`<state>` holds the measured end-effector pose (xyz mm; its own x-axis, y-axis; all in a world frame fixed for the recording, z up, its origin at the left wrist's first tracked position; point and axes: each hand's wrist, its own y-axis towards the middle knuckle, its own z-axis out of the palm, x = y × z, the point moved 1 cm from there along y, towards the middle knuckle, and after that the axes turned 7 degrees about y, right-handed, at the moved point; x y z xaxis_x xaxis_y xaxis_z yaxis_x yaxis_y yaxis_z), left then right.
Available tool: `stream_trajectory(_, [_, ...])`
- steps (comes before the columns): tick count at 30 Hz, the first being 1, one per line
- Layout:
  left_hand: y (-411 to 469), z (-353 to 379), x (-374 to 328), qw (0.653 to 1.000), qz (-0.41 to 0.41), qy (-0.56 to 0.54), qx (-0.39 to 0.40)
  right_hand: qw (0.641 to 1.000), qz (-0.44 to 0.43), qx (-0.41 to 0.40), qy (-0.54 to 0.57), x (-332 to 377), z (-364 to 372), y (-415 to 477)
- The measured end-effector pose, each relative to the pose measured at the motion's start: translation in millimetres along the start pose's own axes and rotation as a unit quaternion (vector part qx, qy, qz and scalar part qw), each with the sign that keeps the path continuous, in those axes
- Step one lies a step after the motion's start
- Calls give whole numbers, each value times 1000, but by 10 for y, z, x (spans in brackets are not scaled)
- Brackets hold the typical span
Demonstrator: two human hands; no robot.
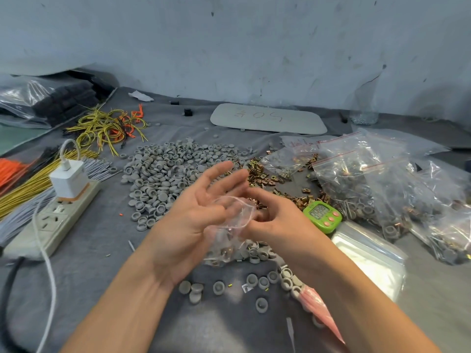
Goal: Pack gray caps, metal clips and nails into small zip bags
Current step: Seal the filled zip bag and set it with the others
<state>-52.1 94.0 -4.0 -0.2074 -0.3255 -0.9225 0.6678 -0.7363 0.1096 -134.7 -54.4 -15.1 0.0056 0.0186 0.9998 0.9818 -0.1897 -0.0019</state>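
A small zip bag (230, 226) is held between both hands.
Its mouth is pinched by the right hand (276, 221); the left hand (190, 215) is laid against it, fingers straight, grip released.

A clear small zip bag (230, 225) stands upright above the table's near middle, its mouth open. It lies against the left hand (193, 220) and is pinched at the rim by the right hand (277, 217). Its bottom holds gray caps and brassy clips. A broad pile of gray caps (168, 177) covers the table's centre, with the metal clips (257, 171) heaped just right of it. Loose caps (254, 281) dot the near edge. Filled bags (382, 189) crowd the right side.
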Motion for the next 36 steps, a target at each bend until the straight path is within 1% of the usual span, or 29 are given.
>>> stream_trajectory(3, [27,-53,-2,995,18,27,-96,994,-24,-105,24,7,-76,7])
stream_trajectory(5, [8,-54,24,990,-6,94,-109,986,-28,-153,68,31,-127,2])
stream_trajectory(7, [9,-34,75,978,-23,169,-121,982,-20,-177,70,52,-169,-8])
stream_trajectory(10, [26,-4,101,960,-3,213,-180,987,-18,-158,6,85,-147,-49])
stream_trajectory(12, [41,-8,81,952,16,222,-209,985,-46,-163,20,105,-118,-75])
stream_trajectory(16, [30,48,35,952,50,203,-225,970,-109,-209,54,162,-131,-90])
stream_trajectory(20, [0,115,-32,949,109,170,-241,960,-130,-230,94,209,-153,-97])
stream_trajectory(26, [0,98,-48,942,104,178,-265,966,-122,-207,93,194,-101,-96])
stream_trajectory(29, [-6,74,-35,939,103,179,-274,963,-101,-211,132,214,-90,-91])
stream_trajectory(33, [15,67,-13,927,102,176,-314,956,-71,-212,188,231,-59,-67])
stream_trajectory(36, [38,80,-3,922,111,167,-332,954,-77,-205,204,238,-29,-21])
